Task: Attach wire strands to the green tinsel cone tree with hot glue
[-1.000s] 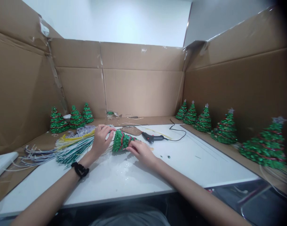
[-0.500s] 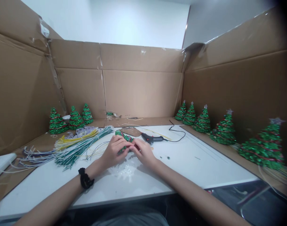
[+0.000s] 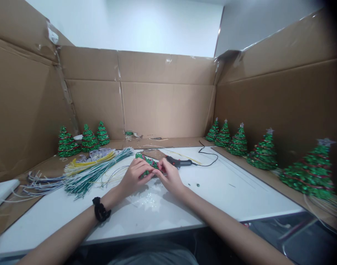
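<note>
On the white counter [image 3: 234,195], a bundle of green and yellow wires [image 3: 93,171] lies at 9 o'clock from the left hand [image 3: 135,175]. This hand and the right hand [image 3: 171,176] meet mid-counter, fingers closed around a small green tree [image 3: 146,162], which seems to lie on its side. A glue gun [image 3: 176,162] rests just beside, at 1 o'clock.

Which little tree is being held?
The tree between the left hand and right hand, mid-table. The other trees stand untouched along the cardboard walls.
</note>
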`<state>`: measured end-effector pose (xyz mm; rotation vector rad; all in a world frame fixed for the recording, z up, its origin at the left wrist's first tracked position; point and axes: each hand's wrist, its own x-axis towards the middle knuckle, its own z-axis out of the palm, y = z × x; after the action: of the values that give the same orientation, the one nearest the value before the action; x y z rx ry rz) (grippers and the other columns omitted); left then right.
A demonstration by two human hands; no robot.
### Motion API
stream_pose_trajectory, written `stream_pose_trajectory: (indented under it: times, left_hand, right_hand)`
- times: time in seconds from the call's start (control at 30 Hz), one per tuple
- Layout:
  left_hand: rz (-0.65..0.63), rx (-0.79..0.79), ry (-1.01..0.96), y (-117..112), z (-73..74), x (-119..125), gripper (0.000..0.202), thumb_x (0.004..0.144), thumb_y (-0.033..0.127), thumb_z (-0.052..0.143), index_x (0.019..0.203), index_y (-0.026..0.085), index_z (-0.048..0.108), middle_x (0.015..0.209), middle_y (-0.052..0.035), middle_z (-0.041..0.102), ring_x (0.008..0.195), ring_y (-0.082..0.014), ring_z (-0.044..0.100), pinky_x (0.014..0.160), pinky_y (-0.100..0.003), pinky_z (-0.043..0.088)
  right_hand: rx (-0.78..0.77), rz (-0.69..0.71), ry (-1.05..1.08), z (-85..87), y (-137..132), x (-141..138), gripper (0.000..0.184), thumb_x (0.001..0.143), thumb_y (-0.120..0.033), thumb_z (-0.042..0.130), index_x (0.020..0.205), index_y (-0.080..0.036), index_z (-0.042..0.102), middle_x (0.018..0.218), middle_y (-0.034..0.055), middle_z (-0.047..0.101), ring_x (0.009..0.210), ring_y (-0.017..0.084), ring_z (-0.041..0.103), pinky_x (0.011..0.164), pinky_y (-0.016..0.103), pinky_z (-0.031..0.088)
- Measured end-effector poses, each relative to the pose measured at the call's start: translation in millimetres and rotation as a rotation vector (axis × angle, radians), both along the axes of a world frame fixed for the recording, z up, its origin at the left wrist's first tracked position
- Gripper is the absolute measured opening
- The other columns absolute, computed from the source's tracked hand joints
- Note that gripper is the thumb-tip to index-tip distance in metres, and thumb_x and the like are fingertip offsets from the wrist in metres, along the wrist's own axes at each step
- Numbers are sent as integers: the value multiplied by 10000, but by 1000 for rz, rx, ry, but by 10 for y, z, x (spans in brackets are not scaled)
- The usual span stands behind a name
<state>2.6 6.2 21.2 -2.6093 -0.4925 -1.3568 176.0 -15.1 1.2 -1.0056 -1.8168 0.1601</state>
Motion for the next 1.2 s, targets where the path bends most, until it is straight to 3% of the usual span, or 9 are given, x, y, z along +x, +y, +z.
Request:
stream_pose_trajectory:
  times: [0.83,1.2]
  left_hand:
    - [-17,-39,-49,17,-50,27,127,849,163,545,725,180,524,647,13,556,686,-144,466,706,-297,389]
    - [35,-25,-69,-28,-45,58,112,800,136,529,703,192,532,630,6,557,715,-166,488,710,-304,394]
  right_hand:
    - [-20,42,-56,11,-15,-16,258,890,-402,446,729,-203,412,671,-12,503,603,124,449,574,228,329]
    - [20,107,-143,29,-51,-23,276,954,-347,299,835,-201,501,787,31,587,718,151,538,647,252,383]
